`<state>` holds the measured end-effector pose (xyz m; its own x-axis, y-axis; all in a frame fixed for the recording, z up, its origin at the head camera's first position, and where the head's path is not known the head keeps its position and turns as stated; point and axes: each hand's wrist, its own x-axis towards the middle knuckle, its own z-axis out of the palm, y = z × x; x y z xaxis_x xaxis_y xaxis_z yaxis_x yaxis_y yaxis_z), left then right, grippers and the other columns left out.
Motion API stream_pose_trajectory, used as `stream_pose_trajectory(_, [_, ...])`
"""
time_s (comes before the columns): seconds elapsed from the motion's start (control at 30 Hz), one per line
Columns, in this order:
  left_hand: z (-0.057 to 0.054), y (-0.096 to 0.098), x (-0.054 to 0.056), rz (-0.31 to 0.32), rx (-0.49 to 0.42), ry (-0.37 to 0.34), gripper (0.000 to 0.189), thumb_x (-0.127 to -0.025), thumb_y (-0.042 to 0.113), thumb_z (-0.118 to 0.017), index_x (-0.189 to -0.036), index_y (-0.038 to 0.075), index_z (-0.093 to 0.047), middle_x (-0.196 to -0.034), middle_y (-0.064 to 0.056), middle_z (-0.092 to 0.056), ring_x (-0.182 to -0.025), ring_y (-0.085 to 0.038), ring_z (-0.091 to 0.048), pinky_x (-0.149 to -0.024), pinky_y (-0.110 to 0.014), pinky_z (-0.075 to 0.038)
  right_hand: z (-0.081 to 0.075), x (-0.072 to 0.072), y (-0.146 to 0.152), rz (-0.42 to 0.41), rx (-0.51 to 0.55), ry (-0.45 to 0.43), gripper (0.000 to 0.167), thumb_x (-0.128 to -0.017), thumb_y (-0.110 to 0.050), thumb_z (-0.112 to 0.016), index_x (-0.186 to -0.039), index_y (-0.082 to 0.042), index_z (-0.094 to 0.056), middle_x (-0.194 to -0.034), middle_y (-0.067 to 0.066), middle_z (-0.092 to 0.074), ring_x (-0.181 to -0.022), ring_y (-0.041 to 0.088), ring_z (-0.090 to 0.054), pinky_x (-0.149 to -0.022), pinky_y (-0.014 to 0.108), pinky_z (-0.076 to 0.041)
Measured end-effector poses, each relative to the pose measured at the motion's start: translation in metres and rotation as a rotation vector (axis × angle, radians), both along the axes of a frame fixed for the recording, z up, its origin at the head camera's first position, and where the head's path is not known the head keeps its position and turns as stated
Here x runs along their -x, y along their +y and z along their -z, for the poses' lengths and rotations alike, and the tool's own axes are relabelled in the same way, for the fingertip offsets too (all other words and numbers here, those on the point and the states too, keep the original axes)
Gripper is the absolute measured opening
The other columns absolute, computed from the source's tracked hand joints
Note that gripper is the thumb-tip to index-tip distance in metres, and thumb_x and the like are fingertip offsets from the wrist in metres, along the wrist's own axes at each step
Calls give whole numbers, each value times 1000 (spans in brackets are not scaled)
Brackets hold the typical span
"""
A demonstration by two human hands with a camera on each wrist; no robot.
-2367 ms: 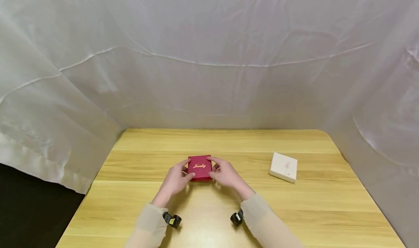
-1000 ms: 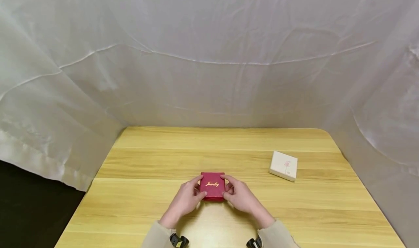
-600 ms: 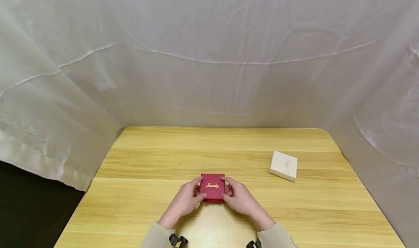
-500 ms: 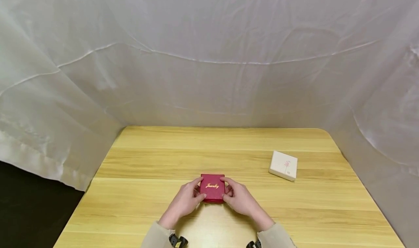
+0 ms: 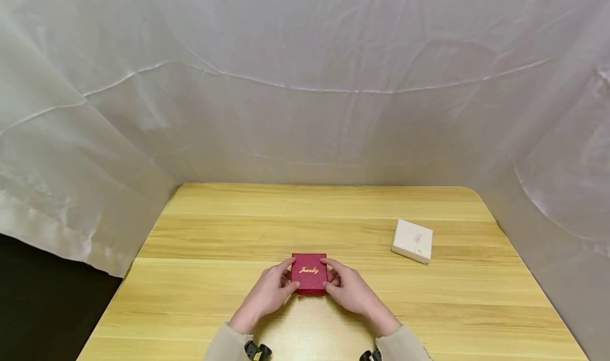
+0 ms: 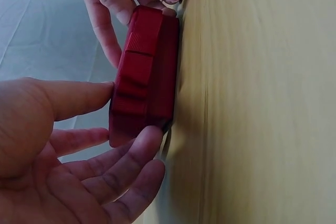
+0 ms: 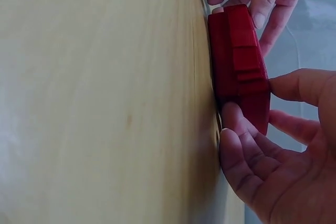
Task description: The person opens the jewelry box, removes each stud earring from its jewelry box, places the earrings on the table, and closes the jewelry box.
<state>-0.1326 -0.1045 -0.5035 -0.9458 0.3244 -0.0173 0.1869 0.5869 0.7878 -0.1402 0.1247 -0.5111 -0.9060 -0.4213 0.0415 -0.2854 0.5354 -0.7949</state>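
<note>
A small dark red jewelry box [image 5: 308,272] with gold "Jewelry" lettering on its lid lies near the front middle of the table. My left hand [image 5: 269,291] grips its left side, thumb at the near corner and index finger at the far one. Mirroring it, my right hand [image 5: 352,291] holds the right side the same way. Seen from the left wrist, the front face of the box [image 6: 142,72] carries a ribbed ribbon bow, and the lid stands out past the base. In the right wrist view several fingers [image 7: 252,150] curl low against the side of the base.
A white square box [image 5: 412,241] with a pink flower print lies at an angle, farther back on the right of the wooden table [image 5: 229,234]. Grey-white cloth [image 5: 324,133] hangs behind the table and along both sides.
Since the oldest frame both hands have brought the jewelry box nearer and slightly to the right. Over the last half second hands and box have stayed almost still. The white box has not moved.
</note>
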Motion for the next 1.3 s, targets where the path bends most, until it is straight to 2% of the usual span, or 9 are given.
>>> stream_pose_trajectory(0.1, [-1,-2,0,-5,23,19,62,-91,17,-70,-143,-3,-44,-102,-6,-63,-83,-14,-58,-73,-29,-51,0,0,3,-7,5,-12,54,-91,-8,-67,-140,0,-48,-96,6,-59,-79,12,-57,-69,24,-51])
stream_pose_trajectory(0.23, [-4,-8,1,10,65,55,70,-88,26,-75,-145,1,-43,-112,-10,-59,-95,-21,-58,-82,-40,-51,-1,0,9,-1,26,-28,62,-89,-16,-72,-143,0,-45,-103,11,-58,-84,18,-57,-70,27,-51])
stream_pose_trajectory(0.4, [-10,-14,5,101,120,89,91,-77,31,-84,-150,6,-37,-135,-14,-48,-116,-31,-53,-96,-53,-46,-4,2,12,12,-17,3,76,-81,-24,-81,-145,-4,-44,-115,13,-56,-100,27,-56,-85,42,-51])
stream_pose_trajectory(0.5, [-12,-14,9,148,167,123,102,-70,30,-89,-152,7,-33,-144,-15,-41,-127,-34,-46,-102,-54,-41,-6,3,10,8,-68,27,86,-76,-26,-85,-147,-6,-41,-127,16,-52,-111,32,-54,-95,52,-46])
stream_pose_trajectory(0.6, [-11,-13,14,174,198,136,111,-65,30,-92,-153,5,-29,-149,-15,-36,-132,-35,-41,-105,-52,-39,-8,6,6,-3,-115,29,93,-73,-26,-87,-149,-7,-38,-138,19,-44,-119,36,-51,-99,56,-43])
stream_pose_trajectory(0.77, [-7,-12,22,213,197,89,120,-63,29,-93,-155,2,-21,-154,-16,-30,-135,-35,-38,-106,-50,-37,-11,11,-2,-36,-178,44,102,-67,-23,-91,-151,-4,-34,-145,21,-36,-127,38,-45,-102,56,-41])
stream_pose_trajectory(0.93, [-2,-11,28,257,174,38,120,-63,27,-93,-155,2,-20,-154,-13,-30,-135,-31,-39,-108,-47,-36,-16,14,-8,-85,-245,49,110,-62,-23,-93,-151,-1,-32,-146,18,-37,-129,36,-42,-102,52,-42])
stream_pose_trajectory(1.3, [2,-8,30,272,223,68,114,-64,29,-92,-153,1,-27,-144,-10,-42,-124,-26,-49,-106,-45,-40,-14,16,-13,-107,-324,80,107,-63,-21,-92,-150,1,-33,-138,16,-45,-122,33,-49,-99,49,-45])
